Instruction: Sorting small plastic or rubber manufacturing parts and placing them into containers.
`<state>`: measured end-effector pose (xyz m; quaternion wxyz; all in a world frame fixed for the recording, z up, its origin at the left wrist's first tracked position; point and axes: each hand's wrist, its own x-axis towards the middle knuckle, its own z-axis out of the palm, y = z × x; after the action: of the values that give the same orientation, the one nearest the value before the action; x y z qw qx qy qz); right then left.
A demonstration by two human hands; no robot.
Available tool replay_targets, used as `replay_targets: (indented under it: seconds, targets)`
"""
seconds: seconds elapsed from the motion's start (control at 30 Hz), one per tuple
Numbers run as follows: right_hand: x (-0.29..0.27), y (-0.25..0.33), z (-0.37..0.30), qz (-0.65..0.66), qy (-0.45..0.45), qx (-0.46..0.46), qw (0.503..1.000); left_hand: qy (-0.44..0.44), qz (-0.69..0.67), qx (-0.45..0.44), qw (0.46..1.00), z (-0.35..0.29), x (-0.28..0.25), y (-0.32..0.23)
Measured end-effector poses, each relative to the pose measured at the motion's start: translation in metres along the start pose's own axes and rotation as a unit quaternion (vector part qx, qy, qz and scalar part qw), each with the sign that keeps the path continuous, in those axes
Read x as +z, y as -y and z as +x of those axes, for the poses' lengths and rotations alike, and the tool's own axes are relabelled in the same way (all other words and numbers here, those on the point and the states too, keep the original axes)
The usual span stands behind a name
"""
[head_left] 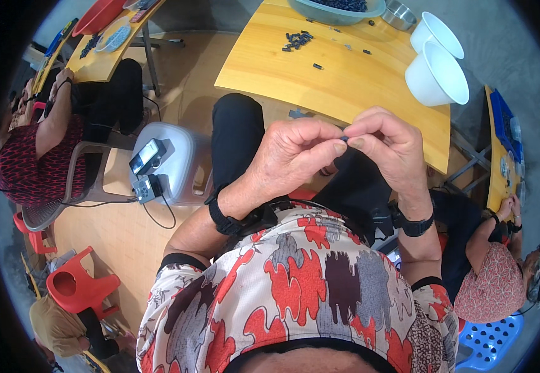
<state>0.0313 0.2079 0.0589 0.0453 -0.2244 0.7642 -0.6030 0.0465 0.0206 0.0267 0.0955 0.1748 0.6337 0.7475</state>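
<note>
My left hand (295, 149) and my right hand (389, 144) meet above my lap, just off the near edge of the yellow wooden table (357, 81). Between the thumbs and forefingers of both sits a small dark piece (344, 139), mostly covered by the fingertips. Its exact kind is too small to make out. On the table beyond lies a loose pile of small dark cylindrical parts (297, 41), with a few single ones apart from it, such as a dark part (318, 66) nearer to me.
A wide bowl (304, 11) heaped with dark parts stands at the far edge, beside a metal bowl (399, 15). Two white tubs (430, 78) are at the table's right. Left of me, a translucent plastic box (180, 149) carries electronic devices. Other people sit at tables on both sides.
</note>
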Motion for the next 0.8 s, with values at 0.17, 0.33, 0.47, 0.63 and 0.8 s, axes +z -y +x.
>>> replay_targets:
  seconds: [0.17, 0.33, 0.47, 0.63, 0.8]
  targets:
    - [-0.003, 0.001, 0.004, -0.065, 0.03, -0.042, 0.997, 0.006, 0.028, 0.016, 0.999, -0.001, 0.0, -0.003]
    - [0.007, -0.001, 0.003, 0.016, -0.021, -0.028, 0.999, 0.009, -0.034, -0.011, 0.999, 0.004, -0.004, 0.001]
    - [0.013, -0.005, -0.002, 0.099, -0.076, 0.006, 0.992, 0.007, -0.04, -0.001, 0.999, 0.004, -0.005, 0.003]
    - [0.013, -0.014, 0.002, -0.027, -0.087, -0.105, 0.99, 0.009, -0.056, -0.009, 0.998, 0.005, -0.006, 0.004]
    - [0.013, -0.015, 0.006, -0.03, -0.08, -0.087, 0.993, 0.008, -0.068, -0.034, 0.997, 0.006, -0.009, 0.007]
